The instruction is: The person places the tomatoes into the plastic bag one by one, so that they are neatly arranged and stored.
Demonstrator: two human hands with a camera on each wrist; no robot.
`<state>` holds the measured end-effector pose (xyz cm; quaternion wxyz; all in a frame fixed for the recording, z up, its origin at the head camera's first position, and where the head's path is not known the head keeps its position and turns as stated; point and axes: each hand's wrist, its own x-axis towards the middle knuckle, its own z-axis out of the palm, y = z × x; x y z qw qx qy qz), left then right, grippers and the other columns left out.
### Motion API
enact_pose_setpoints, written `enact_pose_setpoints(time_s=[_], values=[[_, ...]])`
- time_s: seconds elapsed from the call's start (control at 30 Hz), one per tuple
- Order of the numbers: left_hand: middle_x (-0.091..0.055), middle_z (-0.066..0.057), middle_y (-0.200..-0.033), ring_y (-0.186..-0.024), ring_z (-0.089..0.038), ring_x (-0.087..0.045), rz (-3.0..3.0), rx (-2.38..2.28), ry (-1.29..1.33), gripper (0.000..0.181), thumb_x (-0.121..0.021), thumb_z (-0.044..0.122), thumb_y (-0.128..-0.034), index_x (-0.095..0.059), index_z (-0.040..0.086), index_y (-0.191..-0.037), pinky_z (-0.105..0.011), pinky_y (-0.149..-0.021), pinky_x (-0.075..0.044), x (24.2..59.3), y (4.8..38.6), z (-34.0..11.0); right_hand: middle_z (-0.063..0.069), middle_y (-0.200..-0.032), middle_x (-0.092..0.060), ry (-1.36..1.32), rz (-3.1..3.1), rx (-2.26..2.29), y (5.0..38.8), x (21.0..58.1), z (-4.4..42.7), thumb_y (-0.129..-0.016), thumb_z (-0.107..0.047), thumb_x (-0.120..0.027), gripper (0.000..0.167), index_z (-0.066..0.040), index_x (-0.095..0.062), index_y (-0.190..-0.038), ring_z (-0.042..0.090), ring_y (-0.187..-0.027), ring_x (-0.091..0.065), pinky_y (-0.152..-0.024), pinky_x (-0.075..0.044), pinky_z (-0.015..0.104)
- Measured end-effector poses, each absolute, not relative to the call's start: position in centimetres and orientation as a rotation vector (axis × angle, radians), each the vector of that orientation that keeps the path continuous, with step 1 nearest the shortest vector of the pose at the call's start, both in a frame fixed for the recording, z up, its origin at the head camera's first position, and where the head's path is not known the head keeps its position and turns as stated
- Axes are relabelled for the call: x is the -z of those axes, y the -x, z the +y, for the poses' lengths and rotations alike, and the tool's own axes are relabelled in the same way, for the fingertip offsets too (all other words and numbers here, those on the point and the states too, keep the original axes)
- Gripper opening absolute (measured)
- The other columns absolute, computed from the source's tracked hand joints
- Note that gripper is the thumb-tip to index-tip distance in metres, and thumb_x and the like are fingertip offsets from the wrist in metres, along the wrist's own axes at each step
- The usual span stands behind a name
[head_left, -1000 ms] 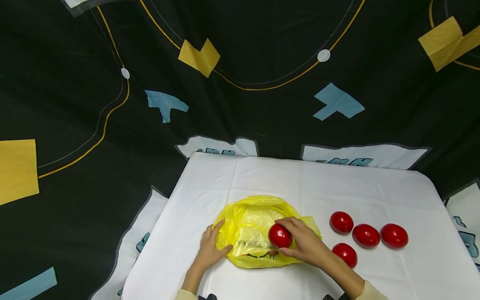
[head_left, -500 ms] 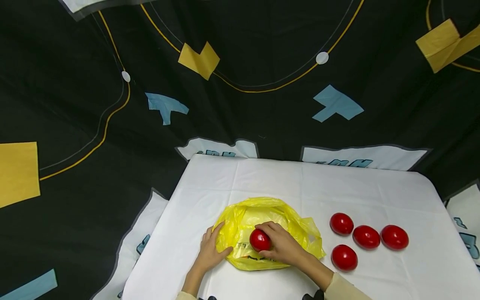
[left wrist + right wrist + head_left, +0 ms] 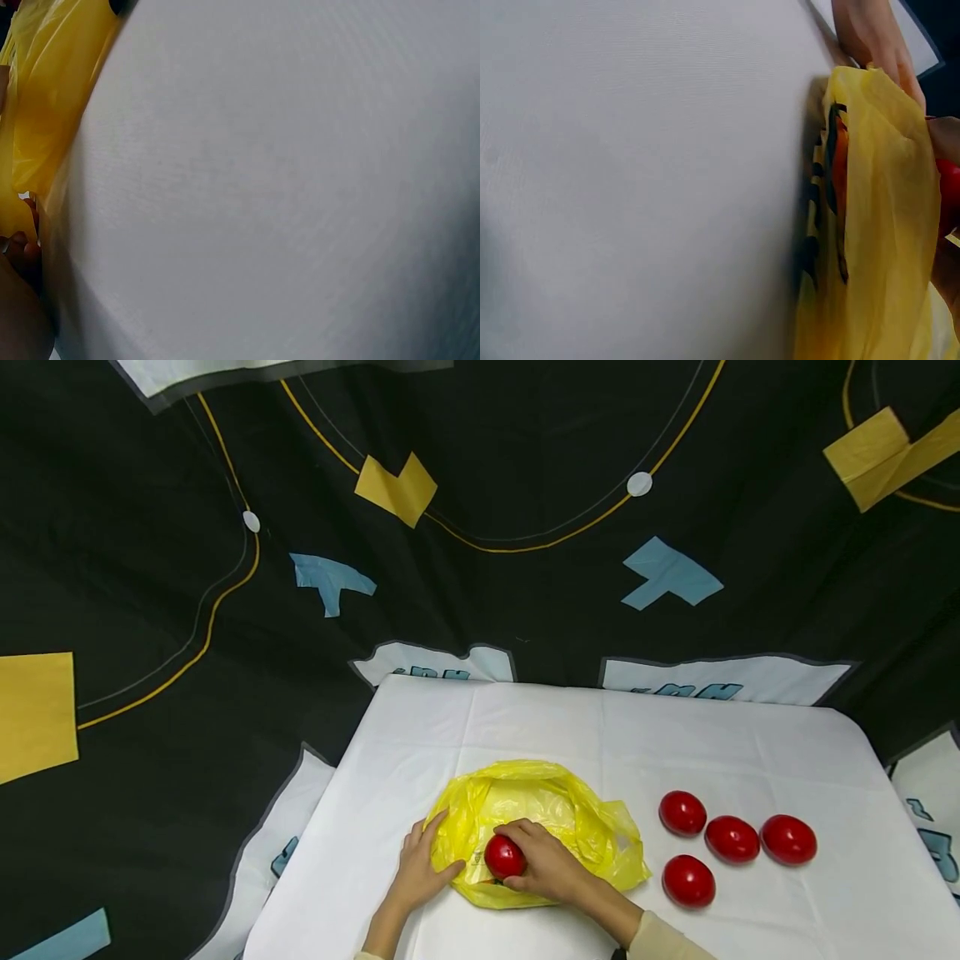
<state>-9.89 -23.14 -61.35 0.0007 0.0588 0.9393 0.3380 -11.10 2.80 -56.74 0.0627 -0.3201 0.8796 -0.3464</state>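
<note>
A yellow plastic bag (image 3: 555,785) lies on the white table with its mouth spread wide. My left hand (image 3: 420,868) grips the bag's left edge, thumb at the front and fingers further back. Inside the bag's mouth, my right hand (image 3: 551,864) holds a shiny red ball (image 3: 504,857) between thumb and fingers. The right wrist view shows the bag's side (image 3: 885,210) with dark and orange print, and a sliver of the red ball (image 3: 949,191) behind it. In the left wrist view the bag (image 3: 52,97) fills the left edge, and the left fingers are mostly hidden.
Several more red balls lie right of the bag: one at the back (image 3: 682,813), one near the front (image 3: 688,882), one in the middle (image 3: 732,839) and one furthest right (image 3: 788,839). A black patterned cloth (image 3: 487,602) hangs behind the white table (image 3: 585,718).
My right hand has carried the red ball leftward and slightly towards me, over the bag's opening. The bag's right side has shifted outward a little. My left hand stays at the left edge.
</note>
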Motion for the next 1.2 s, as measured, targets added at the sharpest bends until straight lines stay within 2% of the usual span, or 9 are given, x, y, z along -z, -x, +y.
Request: enact_pose_setpoints(time_s=[0.33, 0.67, 1.2], values=[[-0.038, -0.008, -0.134, -0.116, -0.026, -0.035, 2.941, -1.067, -0.174, 0.085, -0.075, 0.044, -0.0753, -0.034, 0.025, -0.146, -0.052, -0.092, -0.031, 61.3, 9.7, -23.0, 0.001, -0.128, -0.052, 0.995, 2.646, 0.991, 10.6, 57.8, 1.9, -0.076, -0.026, -0.08, 0.067, -0.014, -0.048, -0.134, 0.022, -0.112, -0.055, -0.085, -0.05, 0.041], [-0.038, -0.009, -0.135, -0.115, -0.026, -0.036, 2.96, -1.054, -0.179, 0.085, -0.074, 0.047, -0.0751, -0.033, 0.025, -0.147, -0.054, -0.091, -0.032, 61.5, 9.8, -23.0, 0.002, -0.124, -0.054, 1.081, 2.703, 0.996, 10.3, 58.4, 1.3, -0.073, -0.024, -0.082, 0.068, -0.013, -0.049, -0.132, 0.018, -0.109, -0.056, -0.087, -0.049, 0.036], [-0.038, -0.009, -0.134, -0.116, -0.028, -0.035, 2.983, -1.027, -0.185, 0.085, -0.074, 0.048, -0.075, -0.033, 0.025, -0.146, -0.053, -0.091, -0.031, 61.7, 9.8, -23.0, 0.002, -0.124, -0.054, 1.045, 2.708, 0.94, 10.3, 58.5, 0.9, -0.075, -0.029, -0.081, 0.069, -0.014, -0.048, -0.134, 0.017, -0.109, -0.056, -0.087, -0.049, 0.035]])
